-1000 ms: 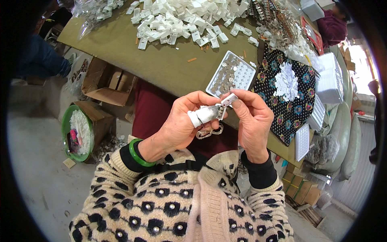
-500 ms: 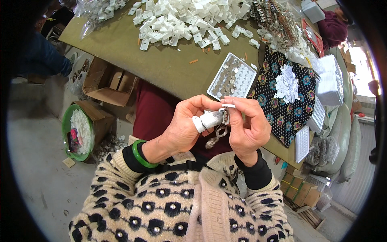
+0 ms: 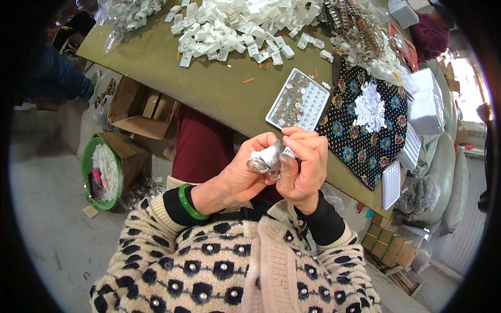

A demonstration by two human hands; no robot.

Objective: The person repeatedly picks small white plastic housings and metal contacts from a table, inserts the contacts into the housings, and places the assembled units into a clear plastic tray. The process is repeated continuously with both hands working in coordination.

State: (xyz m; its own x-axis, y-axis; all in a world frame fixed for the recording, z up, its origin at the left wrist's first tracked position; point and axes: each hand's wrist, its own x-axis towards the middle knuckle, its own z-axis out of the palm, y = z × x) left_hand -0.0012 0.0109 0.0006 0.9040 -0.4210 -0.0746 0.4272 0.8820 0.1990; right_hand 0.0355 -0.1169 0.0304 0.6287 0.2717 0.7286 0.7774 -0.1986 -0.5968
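My left hand (image 3: 235, 175) is closed around a silvery linked metal band (image 3: 257, 163), which bunches beside the thumb. That thumb is wrapped in a white covering (image 3: 273, 153) smudged grey. Pinched in the fingers of my right hand (image 3: 302, 169) is a small white plastic piece (image 3: 288, 152), up against the left thumb tip. Both hands meet in front of my chest, and the fingers hide most of where the parts touch. Just beyond them on the table lies a white tray (image 3: 271, 116) with many round silvery discs in its pockets.
A heap of small white plastic cases (image 3: 240, 26) covers the table's far side. Metal strips (image 3: 349, 23) lie at the far right, near a patterned cloth (image 3: 360, 151) with white slips (image 3: 370, 107). Stacked trays (image 3: 425, 99) stand right. A green basin (image 3: 86, 156) and carton (image 3: 133, 117) are left.
My right hand has moved left and closed in against the left hand. The metal band that hung between the hands is now gathered at the left fingers.
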